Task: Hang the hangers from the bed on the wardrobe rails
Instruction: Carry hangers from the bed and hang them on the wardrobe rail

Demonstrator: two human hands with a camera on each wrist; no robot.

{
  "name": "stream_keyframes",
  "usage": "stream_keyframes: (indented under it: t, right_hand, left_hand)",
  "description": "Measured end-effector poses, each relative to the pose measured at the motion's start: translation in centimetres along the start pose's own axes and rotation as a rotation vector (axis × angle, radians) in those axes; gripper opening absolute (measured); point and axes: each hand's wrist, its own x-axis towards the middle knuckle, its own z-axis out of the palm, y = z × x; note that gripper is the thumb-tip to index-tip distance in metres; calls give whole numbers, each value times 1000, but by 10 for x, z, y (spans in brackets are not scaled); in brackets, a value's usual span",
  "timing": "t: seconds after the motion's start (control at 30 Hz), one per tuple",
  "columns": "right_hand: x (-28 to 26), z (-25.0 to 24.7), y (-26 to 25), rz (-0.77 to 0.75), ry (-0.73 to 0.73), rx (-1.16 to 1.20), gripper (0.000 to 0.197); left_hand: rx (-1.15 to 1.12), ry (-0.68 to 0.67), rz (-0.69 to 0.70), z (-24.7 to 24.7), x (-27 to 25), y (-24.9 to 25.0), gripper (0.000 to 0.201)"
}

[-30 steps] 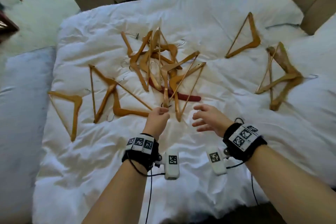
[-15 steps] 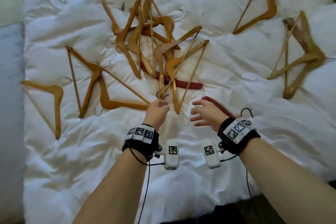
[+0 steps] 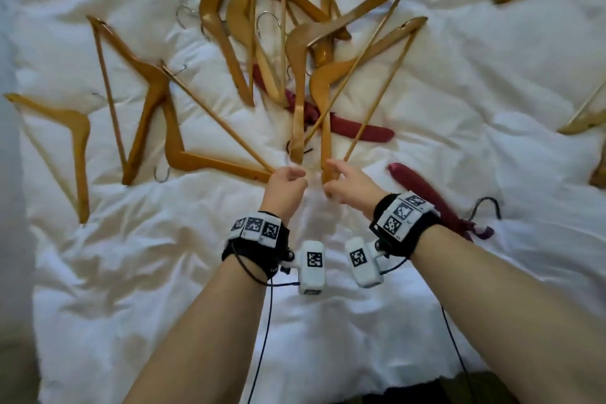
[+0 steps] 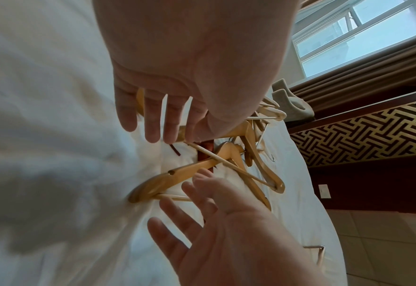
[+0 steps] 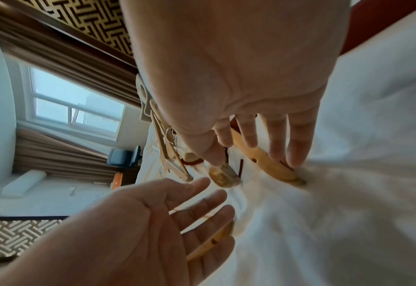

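Hangers, main heap (image 3: 295, 26): wooden, honey-brown, with metal hooks and thin crossbars; piled crosswise on the white duvet (image 3: 475, 82), ends pointing toward the person.
Hanger under the right hand (image 3: 331, 98): curved wooden shoulder with a small hole near its rounded end, as seen in the right wrist view (image 5: 270, 164); its tip lies on the duvet directly beneath the fingers.
Hanger by the left hand (image 3: 210, 161): a flat V with a long crossbar, laid to the left of the heap; its near end reaches the left hand.
Single hanger, far left (image 3: 70, 138): laid apart from the others near the duvet's edge.
Red hangers: one is partly buried under the heap (image 3: 357, 129); another (image 3: 426, 193) with a dark hook lies beside the right wrist.
Left hand (image 3: 285, 188): fingers seen loosely spread and only slightly bent in the wrist views (image 5: 157, 218); nothing is seen to be gripped.
Right hand (image 3: 349, 185): fingers straight and parted, tips lowered onto the wooden end (image 5: 297, 154); no closed hold is seen.
Hands, relation: close together, palms facing.
Surroundings: window (image 4: 363, 29), brown curtains (image 4: 378, 65), patterned panel (image 4: 363, 135).
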Motion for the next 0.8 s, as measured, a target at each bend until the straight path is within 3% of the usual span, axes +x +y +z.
stream_keyframes:
  t: [0.23,0.5,0.8]
  right_hand:
    - [42,11,0,-13,-30,-304,63]
    - [58,24,12,48,-51,-384,65]
    - [46,15,3,53,13,-486,41]
  left_hand:
    - [3,-15,-61,0,16,-18,25]
    - [4,-9,-54,-8,28,-27,17]
    - [13,-29,-53,-8,18,-29,18]
